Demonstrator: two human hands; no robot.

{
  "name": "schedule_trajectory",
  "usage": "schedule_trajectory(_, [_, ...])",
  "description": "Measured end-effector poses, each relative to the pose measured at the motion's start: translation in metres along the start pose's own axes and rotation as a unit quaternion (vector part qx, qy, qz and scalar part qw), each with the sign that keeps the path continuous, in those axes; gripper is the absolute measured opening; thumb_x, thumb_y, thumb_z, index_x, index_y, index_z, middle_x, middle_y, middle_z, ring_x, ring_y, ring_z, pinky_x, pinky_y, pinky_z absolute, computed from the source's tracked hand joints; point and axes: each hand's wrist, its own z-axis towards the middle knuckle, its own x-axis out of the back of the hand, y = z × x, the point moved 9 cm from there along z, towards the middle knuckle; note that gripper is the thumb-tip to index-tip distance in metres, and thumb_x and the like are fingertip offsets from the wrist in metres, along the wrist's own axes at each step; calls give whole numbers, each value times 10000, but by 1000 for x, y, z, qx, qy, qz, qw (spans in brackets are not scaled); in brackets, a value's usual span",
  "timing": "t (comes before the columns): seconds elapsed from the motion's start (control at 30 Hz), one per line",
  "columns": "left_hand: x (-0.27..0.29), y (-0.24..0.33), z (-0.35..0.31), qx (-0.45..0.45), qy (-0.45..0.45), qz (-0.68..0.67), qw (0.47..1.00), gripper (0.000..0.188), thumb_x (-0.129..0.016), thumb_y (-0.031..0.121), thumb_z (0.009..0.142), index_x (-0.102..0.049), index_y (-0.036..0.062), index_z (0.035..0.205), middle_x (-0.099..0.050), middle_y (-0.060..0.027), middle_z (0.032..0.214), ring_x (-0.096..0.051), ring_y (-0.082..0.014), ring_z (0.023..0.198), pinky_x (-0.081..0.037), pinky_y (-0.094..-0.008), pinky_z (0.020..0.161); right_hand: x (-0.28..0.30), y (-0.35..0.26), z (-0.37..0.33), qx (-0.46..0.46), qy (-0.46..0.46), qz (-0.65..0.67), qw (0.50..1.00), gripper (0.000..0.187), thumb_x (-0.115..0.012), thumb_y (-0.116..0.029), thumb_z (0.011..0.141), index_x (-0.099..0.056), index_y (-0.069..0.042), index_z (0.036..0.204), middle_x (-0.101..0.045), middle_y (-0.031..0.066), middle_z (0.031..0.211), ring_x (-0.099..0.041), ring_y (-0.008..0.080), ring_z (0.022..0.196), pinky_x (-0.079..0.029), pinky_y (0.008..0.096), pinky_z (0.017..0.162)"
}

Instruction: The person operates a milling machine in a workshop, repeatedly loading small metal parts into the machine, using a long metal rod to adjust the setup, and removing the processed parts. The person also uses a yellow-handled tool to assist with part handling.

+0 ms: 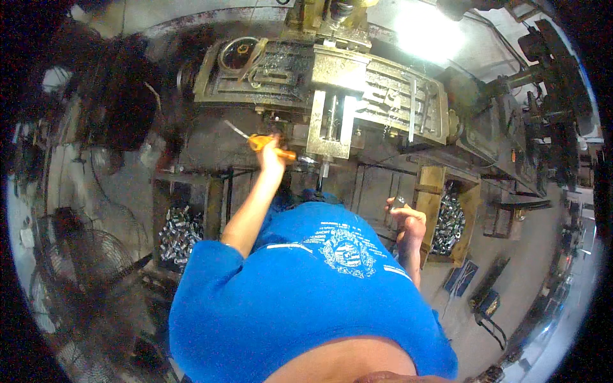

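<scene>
My left hand (273,156) is closed round an orange air blow gun (258,142), slightly blurred, whose thin pale nozzle points up and to the left. It is just in front of the machine table, left of a machine vise (331,121) with a long open slot. My right hand (410,220) is raised beside my body on the right, its fingers pinching a small shiny metal part (398,202). Below and right of that hand is a wooden box (471,214) holding many small metal parts (449,223).
A milling machine table (415,115) strewn with metal chips spans the far side, with a round dish (239,54) on its left. More metal parts (180,236) fill a bin at left. A fan (80,252) stands lower left. A stool-like metal frame (490,306) is at right.
</scene>
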Motion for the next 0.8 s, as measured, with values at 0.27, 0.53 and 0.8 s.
schedule_trajectory(0.27, [24,-52,-15,17,138,76,987,181,-564,111,798,-528,1,938,-566,-70,809,-546,-164,616,-453,-277,452,6,-10,-5,6,-34,-17,999,542,-627,-472,688,-654,59,798,-596,213,990,-574,272,908,-423,374,841])
schedule_trajectory(0.53, [18,-33,-11,-108,3,298,948,181,-594,33,722,-517,-76,843,-583,-124,688,-558,-168,437,-467,-270,368,8,-2,-6,-12,-53,-6,998,553,-623,-475,669,-659,66,776,-612,215,977,-571,285,942,-400,379,881])
schedule_trajectory(0.8, [18,-24,-34,121,9,249,961,214,-515,145,796,-548,-67,794,-607,-188,670,-604,-255,518,-496,-314,439,9,2,-4,-2,-61,1,998,608,-623,-542,664,-666,51,788,-606,210,1004,-555,290,988,-381,381,904])
